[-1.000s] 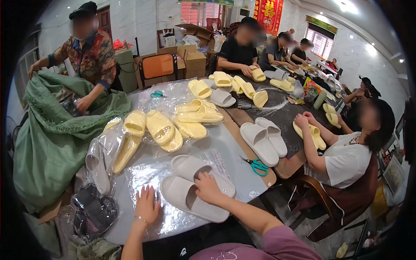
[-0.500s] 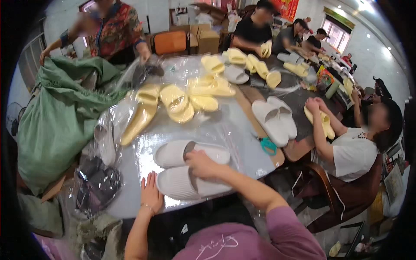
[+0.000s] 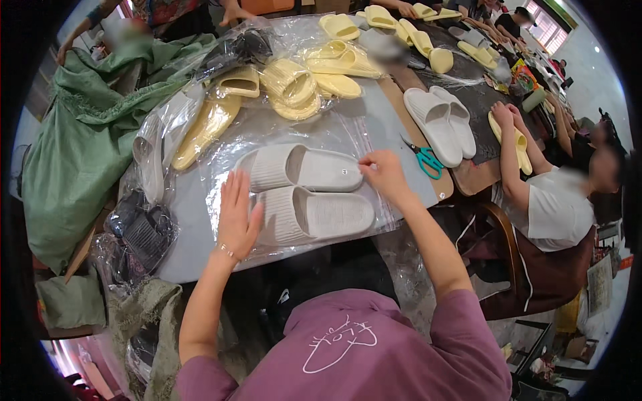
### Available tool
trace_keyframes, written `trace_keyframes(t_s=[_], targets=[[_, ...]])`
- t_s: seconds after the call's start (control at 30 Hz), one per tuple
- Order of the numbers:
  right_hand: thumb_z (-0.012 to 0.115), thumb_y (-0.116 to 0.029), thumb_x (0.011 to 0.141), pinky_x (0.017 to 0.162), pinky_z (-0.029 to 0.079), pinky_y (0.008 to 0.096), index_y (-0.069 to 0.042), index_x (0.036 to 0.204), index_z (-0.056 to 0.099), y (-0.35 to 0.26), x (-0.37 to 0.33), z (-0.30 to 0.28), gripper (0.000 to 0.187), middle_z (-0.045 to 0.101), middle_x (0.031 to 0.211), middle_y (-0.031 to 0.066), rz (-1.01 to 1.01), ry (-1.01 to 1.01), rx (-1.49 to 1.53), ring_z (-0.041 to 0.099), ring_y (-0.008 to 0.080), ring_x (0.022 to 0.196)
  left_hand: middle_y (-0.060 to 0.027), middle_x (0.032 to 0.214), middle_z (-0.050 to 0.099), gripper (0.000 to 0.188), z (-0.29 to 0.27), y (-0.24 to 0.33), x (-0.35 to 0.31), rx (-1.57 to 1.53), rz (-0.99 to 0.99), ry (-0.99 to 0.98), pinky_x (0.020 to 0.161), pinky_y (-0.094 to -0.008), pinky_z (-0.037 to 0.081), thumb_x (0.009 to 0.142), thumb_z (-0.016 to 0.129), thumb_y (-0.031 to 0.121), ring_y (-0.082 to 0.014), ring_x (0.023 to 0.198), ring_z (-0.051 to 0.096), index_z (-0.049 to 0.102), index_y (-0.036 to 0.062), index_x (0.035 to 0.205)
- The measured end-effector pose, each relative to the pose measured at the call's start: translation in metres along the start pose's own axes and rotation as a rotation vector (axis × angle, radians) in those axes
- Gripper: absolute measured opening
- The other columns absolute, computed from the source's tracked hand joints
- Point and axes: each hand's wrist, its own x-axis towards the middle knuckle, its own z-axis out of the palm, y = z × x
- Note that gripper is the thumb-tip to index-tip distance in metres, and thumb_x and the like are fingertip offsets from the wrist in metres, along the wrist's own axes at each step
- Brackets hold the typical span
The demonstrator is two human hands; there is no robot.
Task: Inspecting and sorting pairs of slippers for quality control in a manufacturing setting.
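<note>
A pair of light grey slide slippers lies side by side in front of me, the far slipper [image 3: 328, 170] above the near slipper [image 3: 338, 215], toes to the left. Clear plastic bag film [image 3: 224, 157] spreads around them; its striped edge runs past the heels. My left hand [image 3: 235, 210] lies open, fingers extended, against the toe ends. At the far slipper's heel, my right hand [image 3: 384, 175] has its fingertips closed together beside the bag's edge; what they pinch, if anything, is too small to make out.
Bagged yellow slippers [image 3: 287, 87] lie beyond. Teal-handled scissors [image 3: 424, 160] and another grey pair [image 3: 441, 123] are to the right. A green sack [image 3: 73, 180] and bagged dark slippers [image 3: 144, 234] stand left. A co-worker [image 3: 552, 207] sits at right.
My right hand has drawn back rightward from the far slipper's foot opening to its heel. My left hand has shifted up along the toes. The view has tilted lower.
</note>
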Motion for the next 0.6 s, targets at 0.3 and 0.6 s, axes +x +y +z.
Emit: trace_keyframes(t_s=[0.3, 0.6], targets=[[0.066, -0.018, 0.072, 0.078, 0.040, 0.0401, -0.010, 0.078, 0.070, -0.012, 0.012, 0.023, 0.010, 0.065, 0.079, 0.0064, -0.004, -0.149, -0.167, 0.056, 0.0271, 0.086, -0.0201, 0.144, 0.031, 0.066, 0.055, 0.003, 0.061, 0.026, -0.052, -0.105, 0.111, -0.0474, 0.015, 0.087, 0.052, 0.040, -0.0401, 0.134, 0.024, 0.033, 0.0058, 0.140], [0.066, -0.017, 0.071, 0.068, 0.046, 0.0398, -0.009, 0.071, 0.068, -0.008, 0.025, 0.028, 0.008, 0.066, 0.078, 0.0094, 0.036, -0.286, -0.217, 0.062, 0.0286, 0.079, -0.0171, 0.145, 0.030, 0.061, 0.057, 0.006, 0.057, 0.000, -0.088, -0.088, 0.111, -0.0478, 0.012, 0.088, 0.051, 0.032, -0.0375, 0.136, 0.022, 0.031, 0.0112, 0.142]])
